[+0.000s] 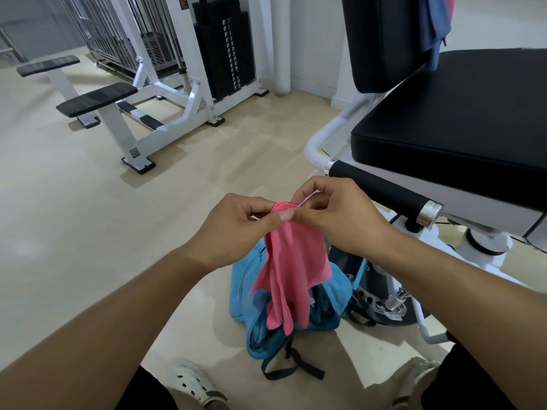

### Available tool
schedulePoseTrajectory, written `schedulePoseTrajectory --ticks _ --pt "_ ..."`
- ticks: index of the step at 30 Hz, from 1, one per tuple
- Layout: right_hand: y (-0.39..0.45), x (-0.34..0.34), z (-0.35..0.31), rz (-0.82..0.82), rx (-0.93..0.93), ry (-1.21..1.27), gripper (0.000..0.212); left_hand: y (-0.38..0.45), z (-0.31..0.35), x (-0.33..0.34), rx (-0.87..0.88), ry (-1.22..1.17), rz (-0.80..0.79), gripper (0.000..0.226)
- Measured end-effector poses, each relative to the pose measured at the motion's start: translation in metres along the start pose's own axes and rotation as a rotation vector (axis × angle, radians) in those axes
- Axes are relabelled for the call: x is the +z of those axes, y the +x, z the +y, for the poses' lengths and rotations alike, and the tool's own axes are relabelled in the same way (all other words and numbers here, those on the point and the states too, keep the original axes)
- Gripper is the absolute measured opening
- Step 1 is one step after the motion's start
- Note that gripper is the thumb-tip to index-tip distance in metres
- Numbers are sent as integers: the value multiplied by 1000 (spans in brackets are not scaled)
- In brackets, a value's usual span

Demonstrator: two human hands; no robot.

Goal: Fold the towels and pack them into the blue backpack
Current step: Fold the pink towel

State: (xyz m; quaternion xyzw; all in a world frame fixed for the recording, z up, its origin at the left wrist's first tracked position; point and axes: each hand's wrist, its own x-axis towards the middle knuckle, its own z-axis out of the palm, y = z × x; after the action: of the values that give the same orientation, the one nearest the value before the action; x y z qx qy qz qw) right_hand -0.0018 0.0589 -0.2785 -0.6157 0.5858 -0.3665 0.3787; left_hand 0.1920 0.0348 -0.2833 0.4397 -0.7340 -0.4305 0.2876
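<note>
White-framed gym machine w/ black padded seat [461,125] fills 2 o'clock. Blue fabric backpack [331,294] sits on the floor at 6 o'clock, btwn both feet, top prob. open. Pink cloth towel [293,261] hangs above it. Left hand [236,229] and right hand [340,214] meet at frame centre, thumbs and fingers pinched on towel's top edge.
</note>
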Motion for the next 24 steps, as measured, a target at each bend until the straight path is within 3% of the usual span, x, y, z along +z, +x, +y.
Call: schedulePoseTrajectory --ticks 9,13,18,20,24 --pt "-1 2 -1 11 4 19 22 0 -2 1 12 24 20 25" --pt "0 4 0 -14 -18 -61 19 5 -1 0 24 81 213 30" --pt "-7 12 2 -221 -64 -214 13 15 -7 -10 -90 54 475 39" --pt "-10 18 3 -280 -70 -278 21 18 -11 -16 -124 14 471 44" --pt "-12 31 7 -258 -87 -353 33 14 -12 -26 -60 -17 290 44"
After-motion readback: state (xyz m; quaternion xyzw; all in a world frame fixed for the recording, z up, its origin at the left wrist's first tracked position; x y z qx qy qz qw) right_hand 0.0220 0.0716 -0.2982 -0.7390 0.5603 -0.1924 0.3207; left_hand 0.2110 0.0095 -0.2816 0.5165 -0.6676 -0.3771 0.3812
